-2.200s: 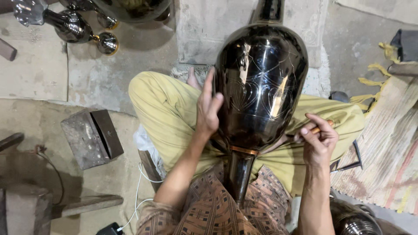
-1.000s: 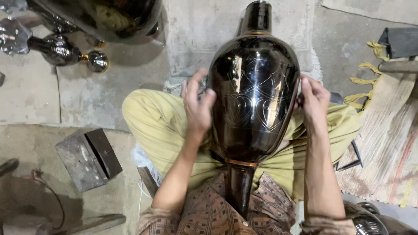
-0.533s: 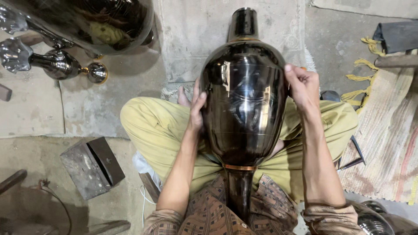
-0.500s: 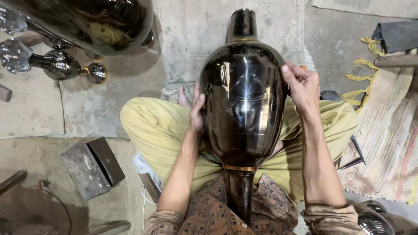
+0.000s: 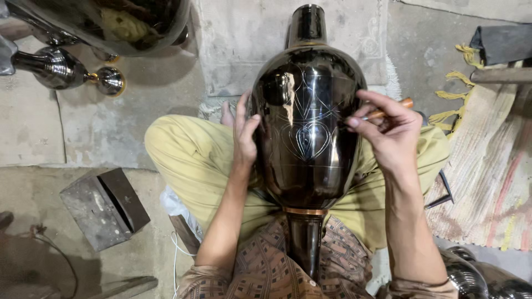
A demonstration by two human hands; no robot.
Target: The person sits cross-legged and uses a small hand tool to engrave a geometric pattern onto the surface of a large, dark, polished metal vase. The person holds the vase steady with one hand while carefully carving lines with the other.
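- Head view: the large dark metal vase (image 5: 307, 127) lies across the person's lap on the yellow trousers (image 5: 191, 160), neck pointing away, narrow foot toward the body; engraved lines and a heart-like figure show on its belly.
- The vase's foot end disappears between the patterned shirt (image 5: 266, 271) folds, so its base is hidden.
- The left hand (image 5: 244, 135) lies flat and released against the vase's left flank, fingers spread upward, steadying it rather than clasping it.
- The right hand (image 5: 390, 130) is clenched on a thin tool with an orange handle (image 5: 382, 113); its tip meets the vase's right side, but the tip itself is too small to make out.
- Both forearms reach forward from the bottom edge, elbows cut off.
- Other shiny metal vessels (image 5: 83, 72) lie top left, partly cropped; a grey metal block (image 5: 102, 205) rests on the concrete floor (image 5: 111, 133); a striped rug (image 5: 487, 171) lies on the right.
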